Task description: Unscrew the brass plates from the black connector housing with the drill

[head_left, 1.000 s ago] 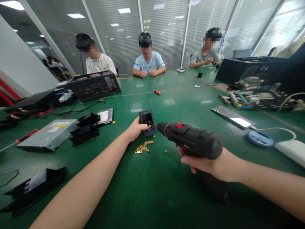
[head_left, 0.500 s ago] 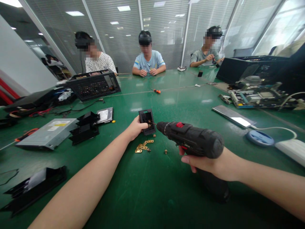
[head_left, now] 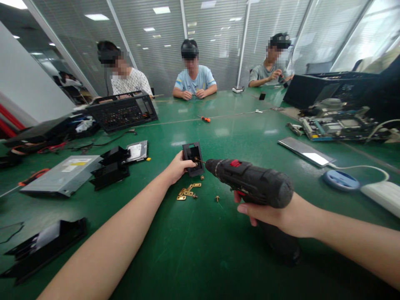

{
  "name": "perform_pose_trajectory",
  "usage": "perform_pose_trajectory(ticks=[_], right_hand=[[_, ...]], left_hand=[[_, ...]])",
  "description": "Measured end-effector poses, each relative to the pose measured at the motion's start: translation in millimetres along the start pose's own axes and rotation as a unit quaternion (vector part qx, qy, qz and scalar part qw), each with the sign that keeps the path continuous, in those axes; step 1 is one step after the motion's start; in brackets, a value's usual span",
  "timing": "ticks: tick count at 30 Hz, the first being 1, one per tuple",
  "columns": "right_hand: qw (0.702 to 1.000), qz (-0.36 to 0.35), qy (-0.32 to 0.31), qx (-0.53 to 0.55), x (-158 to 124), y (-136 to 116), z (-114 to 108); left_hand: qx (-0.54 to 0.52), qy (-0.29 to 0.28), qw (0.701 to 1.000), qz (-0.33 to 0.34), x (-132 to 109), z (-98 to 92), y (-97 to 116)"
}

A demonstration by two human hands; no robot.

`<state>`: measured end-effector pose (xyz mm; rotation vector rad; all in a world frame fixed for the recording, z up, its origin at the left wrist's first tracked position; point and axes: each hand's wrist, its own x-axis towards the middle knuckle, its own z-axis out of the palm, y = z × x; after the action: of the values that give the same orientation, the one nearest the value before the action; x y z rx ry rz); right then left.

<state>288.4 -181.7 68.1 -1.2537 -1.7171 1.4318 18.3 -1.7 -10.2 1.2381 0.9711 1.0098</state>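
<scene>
My left hand (head_left: 177,168) grips a small black open box (head_left: 197,171) by its left side, thumb over the rim. Brass-coloured parts show inside the box, too small to make out fully. In my right hand (head_left: 275,214) is a black cordless drill (head_left: 250,179) with a red switch on top, held by its handle. Its thin bit points left into the box's opening; whether the tip touches a screw I cannot tell. Just below the box lie several brass plates (head_left: 188,192) and a few small screws, one screw (head_left: 217,198) standing apart to the right.
Left are a silver drive (head_left: 67,171), black brackets (head_left: 111,173), a hard drive (head_left: 137,151) and a black case (head_left: 123,112). Right are a phone (head_left: 306,152), a blue round object (head_left: 341,180) and circuit boards (head_left: 346,125). A screwdriver (head_left: 205,119) lies ahead; three people sit across.
Both hands, the box and the drill stay almost in place. The view has shifted very slightly.
</scene>
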Motion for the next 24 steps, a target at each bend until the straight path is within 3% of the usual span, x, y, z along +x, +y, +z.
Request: perform_pose_trajectory(ticks=[12, 24], right_hand=[[1.000, -0.013, -0.003, -0.027, -0.2, 2.0, -0.3], [1.000, -0.023, 0.004, -0.018, -0.7, 0.5, 0.0]], left_hand=[[0.086, 0.047, 0.995, 0.037, -0.8, 5.2, 0.3], [0.085, 0.041, 0.995, 0.033, 0.1, 3.8, -1.3]])
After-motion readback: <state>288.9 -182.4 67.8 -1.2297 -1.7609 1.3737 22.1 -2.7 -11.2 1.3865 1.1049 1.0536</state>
